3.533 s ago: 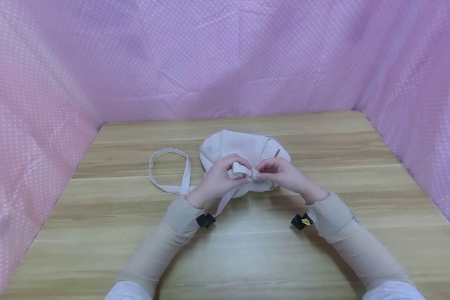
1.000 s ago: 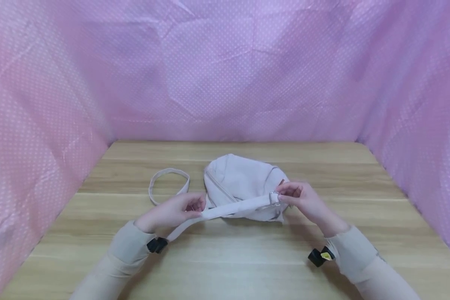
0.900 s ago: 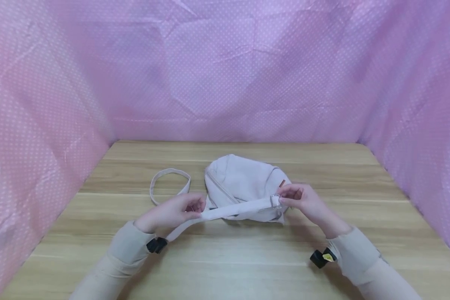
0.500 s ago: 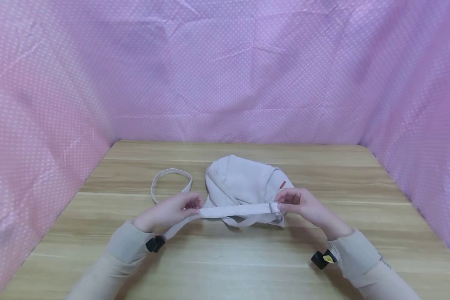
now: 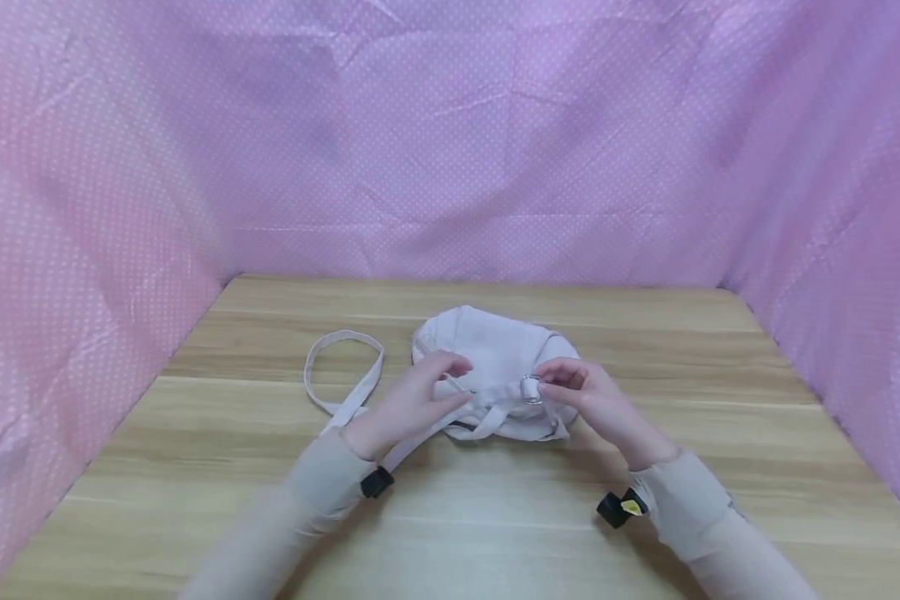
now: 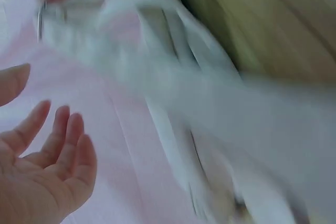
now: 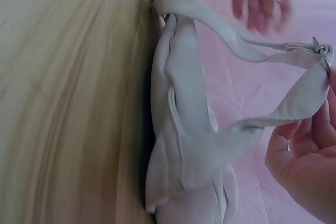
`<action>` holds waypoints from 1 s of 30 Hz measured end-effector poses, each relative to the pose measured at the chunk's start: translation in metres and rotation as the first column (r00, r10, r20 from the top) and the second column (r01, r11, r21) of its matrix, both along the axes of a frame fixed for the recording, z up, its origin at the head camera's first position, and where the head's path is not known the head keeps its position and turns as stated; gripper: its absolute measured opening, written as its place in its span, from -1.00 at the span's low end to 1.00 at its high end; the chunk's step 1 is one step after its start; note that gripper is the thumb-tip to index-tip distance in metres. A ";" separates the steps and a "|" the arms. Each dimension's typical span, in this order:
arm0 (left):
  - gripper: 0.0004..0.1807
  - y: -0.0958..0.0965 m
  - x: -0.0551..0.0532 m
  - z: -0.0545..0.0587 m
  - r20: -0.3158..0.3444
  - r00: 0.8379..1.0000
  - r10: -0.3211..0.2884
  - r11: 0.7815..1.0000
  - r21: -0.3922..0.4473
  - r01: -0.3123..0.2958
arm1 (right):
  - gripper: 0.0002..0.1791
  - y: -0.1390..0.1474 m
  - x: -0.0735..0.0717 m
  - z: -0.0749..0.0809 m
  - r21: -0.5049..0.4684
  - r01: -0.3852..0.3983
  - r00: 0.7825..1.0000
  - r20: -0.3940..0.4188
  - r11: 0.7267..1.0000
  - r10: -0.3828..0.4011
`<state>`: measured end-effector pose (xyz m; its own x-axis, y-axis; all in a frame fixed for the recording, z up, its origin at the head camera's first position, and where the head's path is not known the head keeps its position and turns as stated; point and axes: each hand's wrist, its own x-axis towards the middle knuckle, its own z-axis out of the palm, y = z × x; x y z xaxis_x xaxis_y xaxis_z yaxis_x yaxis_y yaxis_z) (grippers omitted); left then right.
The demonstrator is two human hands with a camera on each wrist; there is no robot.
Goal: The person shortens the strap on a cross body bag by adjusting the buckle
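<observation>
An off-white bag lies on the table in the head view, its strap running in front of it. At the bag's right front, thumb and fingers of my right hand pinch the strap beside a metal slide buckle. The right wrist view shows the strap raised off the bag, the buckle right above the fingers. My left hand hovers over the bag's left front. In the left wrist view this hand has its fingers spread and holds nothing; the strap passes apart from it, blurred.
Left of the bag, another strap length lies in a loop on the wooden table. Pink dotted cloth hangs around the back and sides. Small black cameras sit at both wrists.
My left hand has let go of the strap and moved right, toward the buckle. The strap, stretched straight half a second ago, now sags. My right hand has shifted slightly left, still pinching.
</observation>
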<state>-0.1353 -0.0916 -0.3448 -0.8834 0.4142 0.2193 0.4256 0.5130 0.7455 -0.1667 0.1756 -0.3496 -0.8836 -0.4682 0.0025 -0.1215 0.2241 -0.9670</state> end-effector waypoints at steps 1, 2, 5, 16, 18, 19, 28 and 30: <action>-0.63 0.008 0.000 0.000 -0.011 1.000 -0.013 1.000 0.015 0.013 | -0.84 -0.002 0.000 0.000 -0.012 -0.012 1.000 -0.001 1.000 0.012; -0.61 0.015 -0.001 0.001 -0.021 1.000 -0.023 0.999 0.030 0.024 | -0.84 -0.004 0.000 0.001 -0.024 -0.023 1.000 -0.003 0.999 0.023; -0.58 0.034 0.000 0.000 -0.043 0.998 -0.053 0.997 0.049 0.055 | -0.84 -0.009 0.001 0.000 -0.062 -0.053 0.999 -0.004 0.997 0.053; -0.60 0.054 0.000 -0.005 -0.046 0.996 -0.075 0.991 0.104 0.079 | -0.86 -0.014 0.008 0.000 -0.064 -0.006 1.000 0.031 0.998 0.008; -0.58 0.053 0.000 -0.005 -0.060 0.995 -0.078 0.991 0.103 0.084 | -0.86 -0.015 0.009 0.001 -0.063 -0.003 0.999 0.037 0.998 0.005; -0.57 0.052 0.000 -0.004 -0.069 0.995 -0.078 0.991 0.101 0.085 | -0.85 -0.016 0.009 0.001 -0.066 -0.006 0.999 0.038 0.998 0.009; -0.64 0.039 -0.005 0.009 -0.106 0.994 -0.019 0.995 0.091 0.029 | -0.68 -0.016 -0.003 0.007 0.004 -0.051 0.998 -0.023 0.999 0.051; -0.64 0.035 -0.006 0.011 -0.098 0.995 -0.018 0.994 0.103 0.028 | -0.65 -0.012 -0.004 0.005 0.032 -0.053 0.998 -0.020 0.998 0.053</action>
<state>-0.1411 -0.0563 -0.3333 -0.8463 0.4047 0.3463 0.5092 0.4239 0.7490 -0.1709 0.1640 -0.3443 -0.8574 -0.5146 0.0048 -0.1536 0.2470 -0.9567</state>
